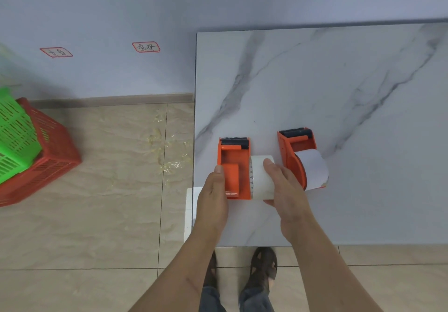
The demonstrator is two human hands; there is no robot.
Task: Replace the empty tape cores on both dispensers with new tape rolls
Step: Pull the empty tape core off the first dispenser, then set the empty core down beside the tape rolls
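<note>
Two orange tape dispensers lie on a marble-patterned table (339,81) near its front left corner. My left hand (213,195) grips the left dispenser (232,163) at its handle side. A white tape roll (260,178) sits against that dispenser's right side, and my right hand (286,190) is wrapped around it, index finger lying over its top. Just to the right, the second dispenser (294,151) carries a white tape roll (312,168) on its hub; neither hand touches it.
A green basket (14,137) rests in a red basket (53,156) on the tiled floor at the left. Crumpled clear tape scraps (167,151) litter the floor beside the table. A wall with two red-framed labels stands behind. My feet show below the table's front edge.
</note>
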